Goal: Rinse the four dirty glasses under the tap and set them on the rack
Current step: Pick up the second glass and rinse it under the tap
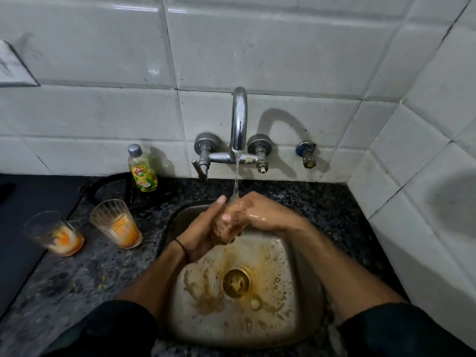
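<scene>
Under the running tap [238,119], the left hand [202,234] and right hand [265,212] curl their fingers around a glass [226,226], mostly hidden between them. A second glass [117,222] and a third glass [55,234] stand on the counter [85,274], well apart from the fingers.

Brightness: dim and greyish; the white wall tiles [257,47] are brightest, the dark desk [77,274] loses detail.
Light source: from the left, judging by the shadows.
Shadows: the tap [239,119] and soap bottle [142,171] throw soft shadows rightward; a broad dark patch lies on the right wall.
Glare: small highlights on tile glaze and chrome; wet sheen on the right hand [268,215].
Blur: the leftmost glass [55,234] is smeared; the held glass [226,229] beside the left hand [203,233] is indistinct.
Distortion: tile lines bow towards the edges.
</scene>
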`<state>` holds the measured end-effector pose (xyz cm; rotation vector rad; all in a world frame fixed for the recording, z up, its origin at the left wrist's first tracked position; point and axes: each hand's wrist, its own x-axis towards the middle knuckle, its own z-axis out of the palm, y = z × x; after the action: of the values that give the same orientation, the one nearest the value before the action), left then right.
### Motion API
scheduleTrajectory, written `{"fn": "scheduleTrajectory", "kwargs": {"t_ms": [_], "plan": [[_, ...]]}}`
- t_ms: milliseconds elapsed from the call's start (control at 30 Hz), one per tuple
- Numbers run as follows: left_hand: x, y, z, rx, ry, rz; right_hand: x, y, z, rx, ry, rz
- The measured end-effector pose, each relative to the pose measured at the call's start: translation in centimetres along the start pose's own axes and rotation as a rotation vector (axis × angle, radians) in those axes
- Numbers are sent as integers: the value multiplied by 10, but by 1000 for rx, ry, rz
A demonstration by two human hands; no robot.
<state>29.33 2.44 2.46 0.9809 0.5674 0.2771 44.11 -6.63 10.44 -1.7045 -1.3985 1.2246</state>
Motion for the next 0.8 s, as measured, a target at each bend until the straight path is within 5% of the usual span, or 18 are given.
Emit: {"fn": "scheduleTrajectory", "kwargs": {"t_ms": [100, 200, 267, 367, 433, 533, 633, 700, 800], "plan": [[-16, 10, -14, -11, -425, -148, -11, -6, -26, -12, -376, -79], [-24, 22, -5, 96, -577, -176, -8, -7, -27, 83, -377, -38], [-19, 27, 8, 285, -385, -105, -5, -9, -21, 141, -202, 84], [-9, 23, 31, 1119, 166, 207, 5, -13, -1, 249, 189, 272], [-4, 11, 37, 1325, 381, 367, 15, -13, 13, 242, 383, 252], [2, 18, 21, 881, 195, 268, 20, 0, 18, -63, 446, 47], [-4, 37, 4, 662, -132, 57, 8, 7, 23, -48, 284, -151], [-7, 37, 7, 789, -5, 97, 7, 8, 28, 22, 312, -131], [-1, 11, 19, 1451, 476, 382, 32, 7, 37, 155, 607, 252]]}}
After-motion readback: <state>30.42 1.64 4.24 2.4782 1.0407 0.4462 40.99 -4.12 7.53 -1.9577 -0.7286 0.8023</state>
